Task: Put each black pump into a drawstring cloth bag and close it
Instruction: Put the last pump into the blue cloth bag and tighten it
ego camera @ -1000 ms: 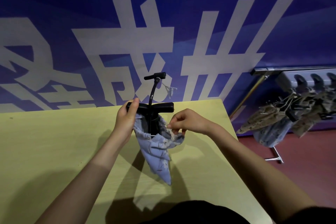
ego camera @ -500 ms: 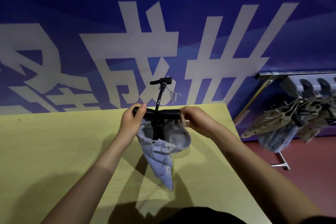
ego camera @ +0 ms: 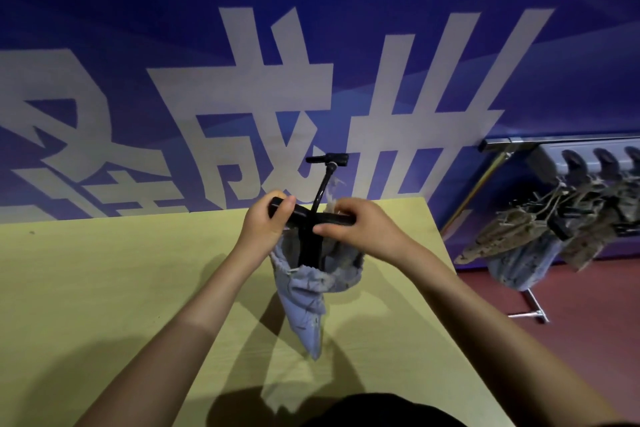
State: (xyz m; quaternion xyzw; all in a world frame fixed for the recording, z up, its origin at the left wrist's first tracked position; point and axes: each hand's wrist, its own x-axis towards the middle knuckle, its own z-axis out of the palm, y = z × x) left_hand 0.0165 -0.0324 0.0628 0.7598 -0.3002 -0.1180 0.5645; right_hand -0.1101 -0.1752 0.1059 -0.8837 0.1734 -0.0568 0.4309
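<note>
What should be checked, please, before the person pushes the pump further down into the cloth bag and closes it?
1. Left hand grips the left end of the pump's crossbar handle: ok.
2. Right hand holds the handle's right end: ok.
3. Pump body sits inside the bag's open mouth: ok.
4. Cloth bag hangs freely above the table: ok.
5. Handle and hose are below the bag's rim, ready for closing: not ok, both stick out above it.
6. Drawstring is free and within reach: cannot tell.
</note>
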